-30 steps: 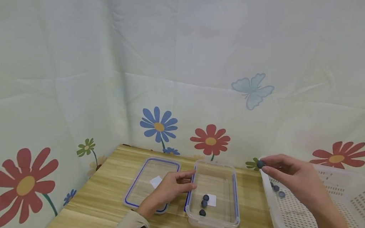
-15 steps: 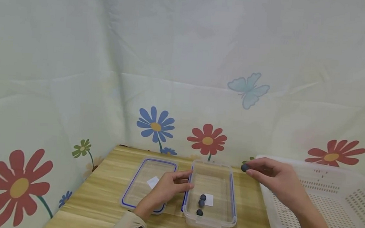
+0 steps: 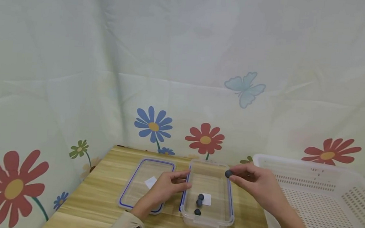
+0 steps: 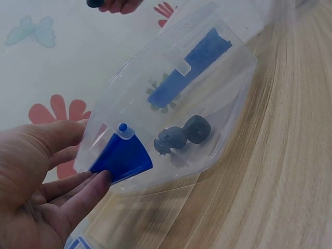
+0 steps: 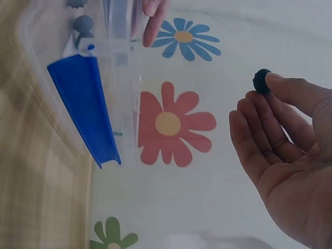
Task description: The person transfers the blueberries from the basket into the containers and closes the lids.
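Note:
A clear plastic food container (image 3: pixel 207 221) with blue side clips stands on the table, several blueberries (image 3: pixel 199 203) inside near its front left. My left hand (image 3: pixel 167 189) touches its left side, fingers fairly straight; in the left wrist view the fingertips rest at the blue clip (image 4: pixel 124 155) and the wall beside it. My right hand (image 3: pixel 262 184) pinches one dark blueberry (image 3: pixel 228 173) between thumb and fingertips, above the container's right rim. In the right wrist view this blueberry (image 5: pixel 262 81) shows at the tip of the thumb, the other fingers loosely bent.
The container's lid (image 3: pixel 132 181), with a blue seal and a white label, lies flat left of it. A white perforated basket (image 3: pixel 320 207) stands at the right. Behind the wooden table (image 3: pixel 96 189) hangs a flowered curtain (image 3: pixel 181 49).
My right hand has carried the blueberry leftward and slightly down, from over the basket's left edge to the container's right rim. My left hand stays at the container; the whole view has shifted slightly.

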Tool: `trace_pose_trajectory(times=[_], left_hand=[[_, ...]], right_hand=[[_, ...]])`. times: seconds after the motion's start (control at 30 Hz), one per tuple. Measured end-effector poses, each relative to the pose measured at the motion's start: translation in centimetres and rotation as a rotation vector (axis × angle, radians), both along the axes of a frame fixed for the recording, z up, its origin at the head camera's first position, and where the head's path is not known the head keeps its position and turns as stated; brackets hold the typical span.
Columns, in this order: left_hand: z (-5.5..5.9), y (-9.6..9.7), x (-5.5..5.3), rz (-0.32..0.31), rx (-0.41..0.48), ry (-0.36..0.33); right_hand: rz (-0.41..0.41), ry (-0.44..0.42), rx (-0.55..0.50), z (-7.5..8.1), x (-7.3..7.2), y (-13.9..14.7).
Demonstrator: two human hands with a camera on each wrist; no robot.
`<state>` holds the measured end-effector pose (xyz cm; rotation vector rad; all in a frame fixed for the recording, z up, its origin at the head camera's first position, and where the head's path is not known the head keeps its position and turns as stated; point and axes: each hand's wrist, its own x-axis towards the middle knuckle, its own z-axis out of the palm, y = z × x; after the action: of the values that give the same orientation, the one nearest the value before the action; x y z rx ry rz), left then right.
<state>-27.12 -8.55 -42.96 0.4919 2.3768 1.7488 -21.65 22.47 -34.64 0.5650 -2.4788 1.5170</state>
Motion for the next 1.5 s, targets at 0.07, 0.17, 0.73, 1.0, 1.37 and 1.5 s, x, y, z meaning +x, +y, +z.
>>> trace_pose_trajectory(times=[0.07,0.17,0.73,1.0,1.37,1.5], left_hand=[[0.0,0.0,0.0,0.000,0.000,-0.002],[0.0,0.0,0.0,-0.002,0.005,-0.003],[0.0,0.0,0.0,-0.002,0.001,-0.001],[0.1,0.0,0.1,-0.008,0.008,-0.003],[0.3,0.0,0.0,-0.015,0.009,-0.005],[0.4,-0.1,0.0,-0.015,0.009,-0.007]], right_hand=[[0.008,-0.013,0.004,-0.4,0.0,-0.4],[0.026,-0.047,0.003,-0.9,-0.1,-1.0],[0.160,-0.021,0.069,-3.5,-0.6,-3.7],[0.169,-0.057,0.095,-5.0,-1.0,-4.1],[0.178,-0.087,0.088,-5.9,-1.3,-4.2],[0.195,-0.077,0.079,-6.2,-1.4,-4.3]])
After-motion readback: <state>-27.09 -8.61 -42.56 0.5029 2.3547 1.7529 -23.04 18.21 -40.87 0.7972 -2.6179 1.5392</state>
